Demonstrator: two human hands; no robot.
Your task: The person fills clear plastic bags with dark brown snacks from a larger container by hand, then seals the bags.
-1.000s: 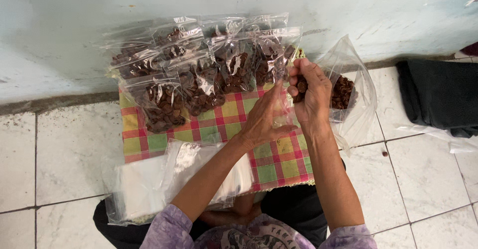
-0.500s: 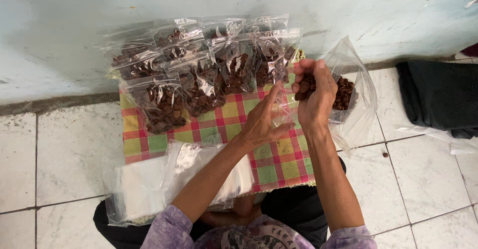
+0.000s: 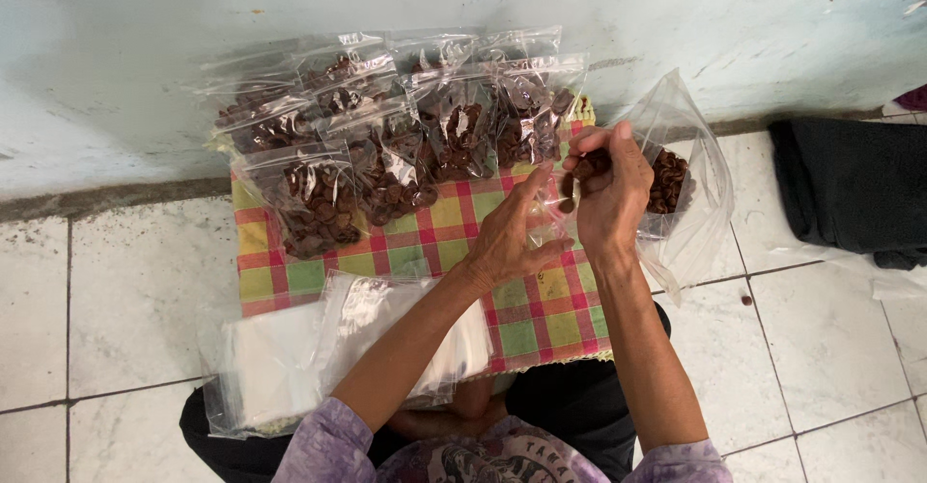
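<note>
Overhead view of a person seated on a white tiled floor, both bare arms reaching fwd over a red, green and yellow checked cloth.

The right hand is curled closed around a small clump of dark brown dried pieces; a few show between thumb & fingers. Just under that grip hangs a small clear plastic bag, hard to make out. The left hand has fingers half open and stretched toward it, touching or pinching the bag's edge; can't tell which.

Just right of the grip, a large clear plastic bag stands open w/ more brown pieces at its bottom. Beyond the grip, against a pale blue wall, lie rows of small filled clear bags. Near the person's lap, below the left forearm, sits a stack of empty clear bags. One stray brown piece lies on the tile to the right. A dark folded cloth lies far right.

Risk, as a judgement: if the small bag's mouth sags or closes, pieces from the right hand could miss & scatter on the cloth or tile.

Vs half a sec ago: the right hand sits slightly lower & nearer the left hand, and the left fingers reach closer to it.
</note>
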